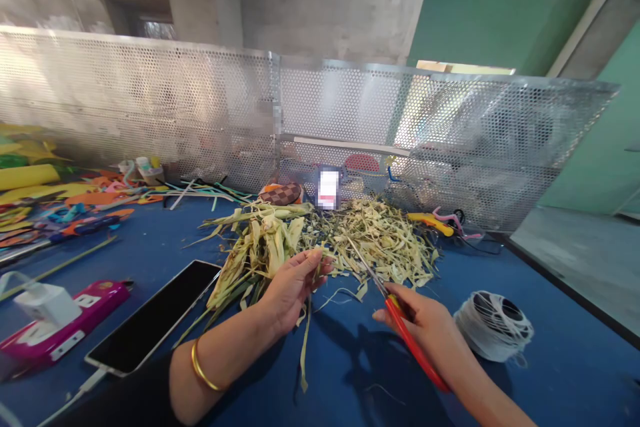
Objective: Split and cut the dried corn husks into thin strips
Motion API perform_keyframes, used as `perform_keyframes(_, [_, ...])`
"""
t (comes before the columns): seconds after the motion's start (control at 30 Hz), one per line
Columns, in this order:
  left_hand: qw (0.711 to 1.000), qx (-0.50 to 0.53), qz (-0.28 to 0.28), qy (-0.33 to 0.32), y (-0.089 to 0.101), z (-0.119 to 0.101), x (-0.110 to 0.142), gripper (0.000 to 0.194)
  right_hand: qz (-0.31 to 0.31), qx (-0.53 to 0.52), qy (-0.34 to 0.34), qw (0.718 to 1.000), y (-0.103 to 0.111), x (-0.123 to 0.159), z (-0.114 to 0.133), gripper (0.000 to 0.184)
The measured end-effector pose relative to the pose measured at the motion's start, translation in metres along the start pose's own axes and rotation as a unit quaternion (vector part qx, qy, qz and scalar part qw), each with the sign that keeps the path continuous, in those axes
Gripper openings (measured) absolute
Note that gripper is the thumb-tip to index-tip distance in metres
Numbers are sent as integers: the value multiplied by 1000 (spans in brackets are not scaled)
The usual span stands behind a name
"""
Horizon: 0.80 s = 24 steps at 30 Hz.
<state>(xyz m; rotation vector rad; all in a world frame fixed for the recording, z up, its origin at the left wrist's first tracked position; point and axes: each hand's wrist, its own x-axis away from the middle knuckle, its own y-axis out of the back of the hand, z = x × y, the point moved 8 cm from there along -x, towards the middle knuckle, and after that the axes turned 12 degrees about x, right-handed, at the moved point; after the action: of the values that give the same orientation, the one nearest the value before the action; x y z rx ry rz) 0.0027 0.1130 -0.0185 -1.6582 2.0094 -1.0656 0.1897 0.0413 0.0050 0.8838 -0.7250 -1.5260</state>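
My left hand point(295, 283) is closed in a pinch on a dry leaf strip point(305, 353), whose long end hangs down below the fingers. Red-handled scissors point(395, 307) are in my right hand point(423, 317), with the blades pointing up and to the left. Their tips reach over a heap of short cut leaf pieces point(395, 240). Behind and left of my left hand lies a bundle of long, pale dry leaves point(273, 240), like corn husks. Whether the scissor blades are parted is hard to make out.
A spool of whitish string point(494, 325) stands at the right. At the left lie a phone point(155, 317) on a cable and a magenta power strip point(65, 327). A perforated metal screen point(200, 113) closes off the back, with a yellow-handled tool point(433, 223) before it.
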Motion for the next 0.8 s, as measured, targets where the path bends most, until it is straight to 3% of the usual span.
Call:
perform_keyframes(0.13, [1000,-7,-13,-1,3,-2,0,16,-26,168,-6,985,3,-1,-1,35])
perform_keyframes(0.27, [999,-33,-8,9,1,0,3,18,26,270,51,961,-14,2,9,42])
perform_keyframes(0.4, [998,-59,-10,27,0,4,6,17,71,300,124,943,-26,8,23,40])
perform_keyframes(0.53, [996,-84,8,31,-3,8,8,18,79,304,151,937,-25,13,29,39])
perform_keyframes(0.73, [993,-112,24,31,-7,10,12,23,83,331,134,930,-25,13,21,61])
perform_keyframes(0.8, [992,-118,28,28,-10,10,15,24,78,341,121,929,-24,13,18,60])
